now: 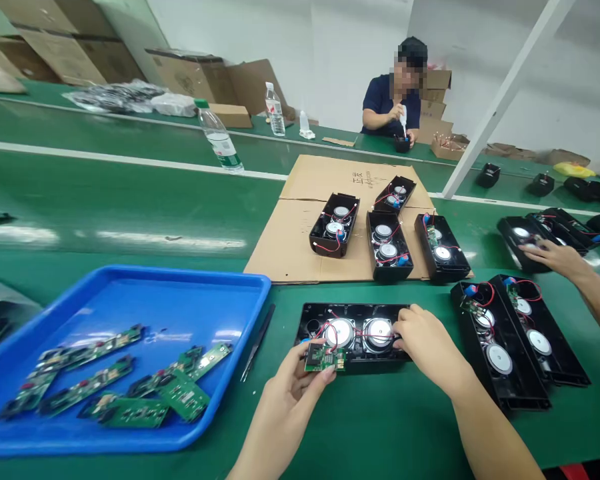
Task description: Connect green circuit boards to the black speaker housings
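Observation:
A black speaker housing (365,360) with two round silver speakers and red wires lies crosswise in front of me. My left hand (300,383) pinches a small green circuit board (325,358) over the housing's front left part. At the housing's right end, my right hand (423,340) has its fingers bent together beside the right speaker (379,333); whatever is between the fingertips is too small to make out. A red wire runs across the speakers toward those fingertips.
On the left sits a blue tray (195,437) of green circuit boards, with tweezers (257,343) beside it. Several housings stand on cardboard (290,233) behind. More housings (500,360) lie right, where another person's hand (555,259) touches one. A person (380,100) works across the bench.

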The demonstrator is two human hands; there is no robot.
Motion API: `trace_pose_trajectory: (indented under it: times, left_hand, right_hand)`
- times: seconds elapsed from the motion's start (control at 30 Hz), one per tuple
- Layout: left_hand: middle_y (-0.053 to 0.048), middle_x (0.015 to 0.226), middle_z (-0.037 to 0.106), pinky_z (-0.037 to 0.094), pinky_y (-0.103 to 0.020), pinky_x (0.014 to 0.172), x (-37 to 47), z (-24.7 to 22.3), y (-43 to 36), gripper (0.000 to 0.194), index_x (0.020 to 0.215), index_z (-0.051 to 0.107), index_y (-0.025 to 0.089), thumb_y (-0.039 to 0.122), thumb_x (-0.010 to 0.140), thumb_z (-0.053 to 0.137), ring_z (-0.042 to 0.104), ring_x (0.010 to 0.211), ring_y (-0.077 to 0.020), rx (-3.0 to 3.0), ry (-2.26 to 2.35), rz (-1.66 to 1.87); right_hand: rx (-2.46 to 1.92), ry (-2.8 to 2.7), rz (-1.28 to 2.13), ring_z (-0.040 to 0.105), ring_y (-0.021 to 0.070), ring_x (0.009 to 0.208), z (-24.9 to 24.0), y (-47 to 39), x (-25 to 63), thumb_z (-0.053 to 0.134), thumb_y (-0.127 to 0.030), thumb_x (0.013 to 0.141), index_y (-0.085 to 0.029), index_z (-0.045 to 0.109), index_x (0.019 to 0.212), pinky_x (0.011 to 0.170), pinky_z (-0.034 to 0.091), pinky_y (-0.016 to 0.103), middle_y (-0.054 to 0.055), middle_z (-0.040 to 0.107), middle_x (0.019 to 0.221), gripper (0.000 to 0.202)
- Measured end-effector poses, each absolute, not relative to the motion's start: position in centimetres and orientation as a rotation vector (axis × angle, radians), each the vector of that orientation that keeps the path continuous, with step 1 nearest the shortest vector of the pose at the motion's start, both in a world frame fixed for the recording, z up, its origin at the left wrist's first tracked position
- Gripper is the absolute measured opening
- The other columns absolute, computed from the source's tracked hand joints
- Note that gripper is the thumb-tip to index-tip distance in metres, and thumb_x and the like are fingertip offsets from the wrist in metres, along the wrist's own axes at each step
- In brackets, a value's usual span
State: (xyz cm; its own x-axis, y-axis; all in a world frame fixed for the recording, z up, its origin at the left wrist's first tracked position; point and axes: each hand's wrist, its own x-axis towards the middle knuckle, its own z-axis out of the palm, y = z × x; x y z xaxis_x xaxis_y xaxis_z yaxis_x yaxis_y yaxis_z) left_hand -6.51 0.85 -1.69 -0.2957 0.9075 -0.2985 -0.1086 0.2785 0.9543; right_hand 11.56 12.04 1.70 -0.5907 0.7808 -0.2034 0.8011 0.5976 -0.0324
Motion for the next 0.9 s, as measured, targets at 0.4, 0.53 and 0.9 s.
trace_pose_trajectory:
  times: [0.4,0.53,0.9]
  left_hand:
    - [-0.009,0.096,0.072,0.059,-0.032,0.075,-6.6,-2.6,1.9,0.037,0.108,0.052,0.018,0.038,0.077,0.054,0.071,0.081,-0.0226,0.918,1.712,1.264]
    - [-0.010,0.093,0.072,0.060,-0.033,0.073,-6.4,-2.3,2.2,0.038,0.108,0.051,0.016,0.038,0.077,0.053,0.072,0.077,-0.0230,0.946,1.753,1.261]
    - [-0.007,0.078,0.074,0.060,-0.032,0.067,-6.2,-2.5,2.8,0.036,0.107,0.053,0.016,0.037,0.078,0.049,0.072,0.068,-0.0224,1.093,1.790,1.209]
  right_hand:
    - [1.468,2.364,-2.185,0.062,0.0149,0.077,-0.9,11.8,7.4,0.055,-0.013,0.083,-0.018,0.060,0.091,0.070,0.045,0.026,0.000,0.068,0.077,0.011]
    - [1.590,2.497,-1.947,0.061,0.0155,0.076,-1.5,11.4,7.1,0.064,-0.013,0.078,-0.018,0.063,0.085,0.074,0.042,0.029,0.001,0.067,0.077,0.009]
    - [1.225,3.427,-0.701,0.045,0.0139,0.071,-3.0,10.5,6.9,0.063,-0.008,0.080,-0.016,0.064,0.077,0.067,0.026,0.030,-0.002,0.065,0.069,0.008]
